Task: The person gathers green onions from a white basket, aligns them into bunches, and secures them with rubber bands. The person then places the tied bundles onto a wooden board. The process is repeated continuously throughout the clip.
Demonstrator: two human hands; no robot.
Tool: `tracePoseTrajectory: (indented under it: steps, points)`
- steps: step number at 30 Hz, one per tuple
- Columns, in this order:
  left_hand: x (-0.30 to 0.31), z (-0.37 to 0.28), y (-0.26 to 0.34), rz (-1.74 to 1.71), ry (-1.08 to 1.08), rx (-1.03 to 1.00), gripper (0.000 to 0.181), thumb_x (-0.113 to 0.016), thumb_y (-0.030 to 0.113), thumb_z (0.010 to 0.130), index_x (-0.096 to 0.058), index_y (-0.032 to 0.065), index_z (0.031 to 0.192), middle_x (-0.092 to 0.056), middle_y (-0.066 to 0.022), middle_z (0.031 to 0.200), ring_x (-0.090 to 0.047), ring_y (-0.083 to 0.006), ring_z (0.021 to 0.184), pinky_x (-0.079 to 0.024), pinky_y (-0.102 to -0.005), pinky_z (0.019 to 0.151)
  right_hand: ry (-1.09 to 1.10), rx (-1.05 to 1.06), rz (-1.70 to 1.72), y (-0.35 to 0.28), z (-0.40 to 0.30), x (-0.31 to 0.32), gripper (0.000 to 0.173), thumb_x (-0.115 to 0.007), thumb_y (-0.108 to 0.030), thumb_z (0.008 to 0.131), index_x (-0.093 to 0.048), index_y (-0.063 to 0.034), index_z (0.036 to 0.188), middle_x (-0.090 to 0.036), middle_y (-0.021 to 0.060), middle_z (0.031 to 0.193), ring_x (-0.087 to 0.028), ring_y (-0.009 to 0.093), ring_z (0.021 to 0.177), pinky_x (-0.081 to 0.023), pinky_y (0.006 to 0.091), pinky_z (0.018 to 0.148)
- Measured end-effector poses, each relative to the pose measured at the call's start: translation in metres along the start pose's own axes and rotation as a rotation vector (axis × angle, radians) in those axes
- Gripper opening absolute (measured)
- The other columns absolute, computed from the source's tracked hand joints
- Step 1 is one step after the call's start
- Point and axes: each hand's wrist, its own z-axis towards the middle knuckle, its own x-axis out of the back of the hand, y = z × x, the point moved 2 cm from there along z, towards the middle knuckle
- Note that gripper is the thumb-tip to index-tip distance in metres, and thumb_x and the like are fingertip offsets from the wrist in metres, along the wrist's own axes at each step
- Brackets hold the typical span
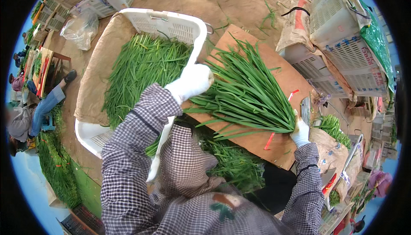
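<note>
Long green leafy stalks, resembling garlic chives (247, 90), lie fanned out on a brown board (237, 42). My right hand (301, 131), in a white glove, grips their gathered end at the board's right side. Also gloved in white, my left hand (196, 79) is closed at the left edge of the fanned leaves, over the rim of a white plastic crate (200, 39); whether it pinches a leaf cannot be told. A heap of the same greens (147, 61) fills much of the crate. Red and white tie strips (269, 141) stick out from under the bunch.
Stacked white crates (346, 52) stand at the right. Below them, a sack (330, 148) lies near a red-handled knife (329, 183). Loose greens (237, 167) lie by my lap. A seated person (45, 110) is at the far left, near bundled greens (57, 167). A plastic bag (82, 29) lies behind the crate.
</note>
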Motion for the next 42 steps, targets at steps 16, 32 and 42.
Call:
tracePoseTrajectory:
  steps: [16,32,42]
  points:
    - [-0.049,0.011,0.007,-0.223,0.014,0.135,0.009,-0.056,0.008,0.088,-0.061,0.0013,0.092,-0.056,-0.0099,0.072,-0.053,-0.0250,0.062,-0.048,-0.0349,0.061,0.004,0.013,0.014,-0.011,0.003,0.008,0.089,-0.074,-0.016,0.071,-0.029,-0.0080,0.147,-0.061,0.0186,0.094,-0.062,0.037,0.077,-0.051,0.0446,0.064]
    - [-0.016,0.011,0.000,-0.139,-0.207,0.304,0.032,-0.060,0.035,0.087,-0.072,0.0058,0.089,-0.069,-0.0151,0.082,-0.066,-0.0307,0.078,-0.052,-0.0398,0.074,-0.071,-0.028,-0.021,-0.008,0.005,0.008,0.095,-0.075,-0.018,0.070,-0.023,-0.0106,0.149,-0.061,0.0231,0.103,-0.064,0.038,0.081,-0.052,0.0451,0.065]
    - [-0.106,0.018,-0.017,-0.420,0.130,0.376,0.020,-0.072,0.028,0.071,-0.066,0.0083,0.071,-0.066,-0.0133,0.074,-0.066,-0.0296,0.072,-0.051,-0.0397,0.064,-0.044,-0.014,0.002,-0.008,0.001,0.007,0.093,-0.074,-0.015,0.070,-0.026,-0.0099,0.149,-0.061,0.0213,0.098,-0.063,0.038,0.078,-0.051,0.0446,0.064]
